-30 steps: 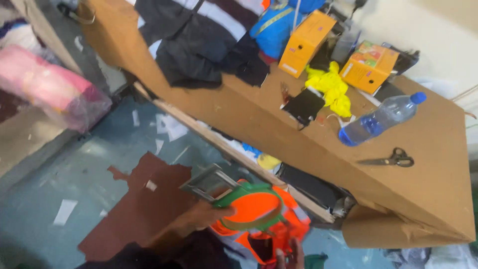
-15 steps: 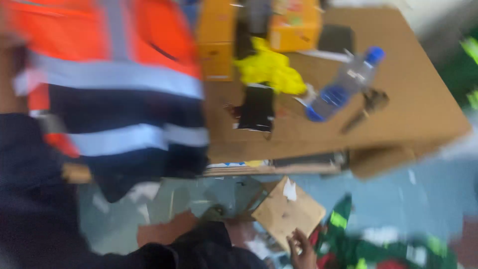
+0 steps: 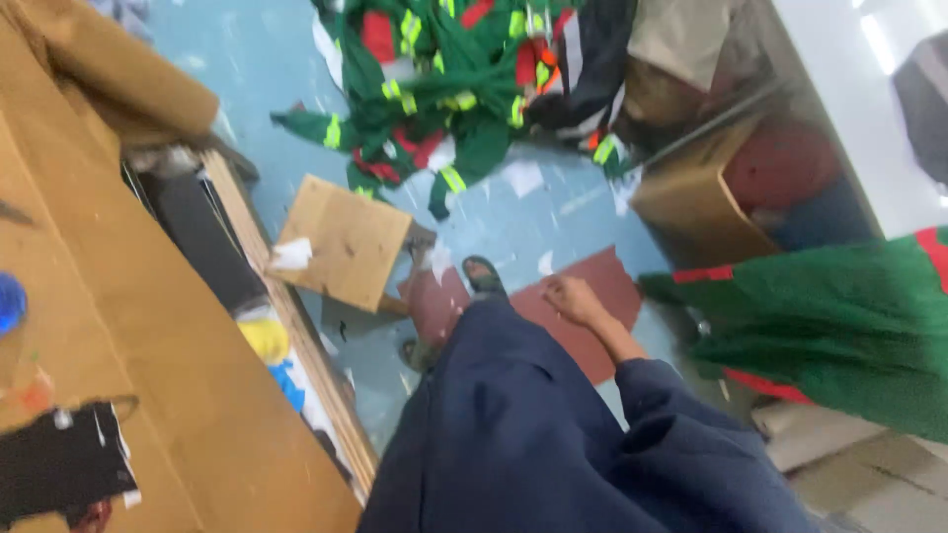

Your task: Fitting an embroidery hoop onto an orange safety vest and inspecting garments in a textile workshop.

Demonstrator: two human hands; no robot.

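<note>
Cloth in dark navy [image 3: 513, 434] fills the near view beside the brown worktable [image 3: 148, 326]. Half a second ago an orange striped vest hung before the camera; now it is gone and the view points at the floor. Right hand [image 3: 575, 299] hangs loosely curled, grasping nothing; left hand is out of view. Beyond the table's edge sits a small wooden stool [image 3: 346, 242], farther off a heap of green garments [image 3: 444, 89], with a brown cardboard box [image 3: 696, 202] to its right.

Green hi-vis garment pile [image 3: 444, 89] on floor – wooden stool [image 3: 341, 242] beside brown worktable [image 3: 148, 326] – maroon mat [image 3: 592, 306]
</note>
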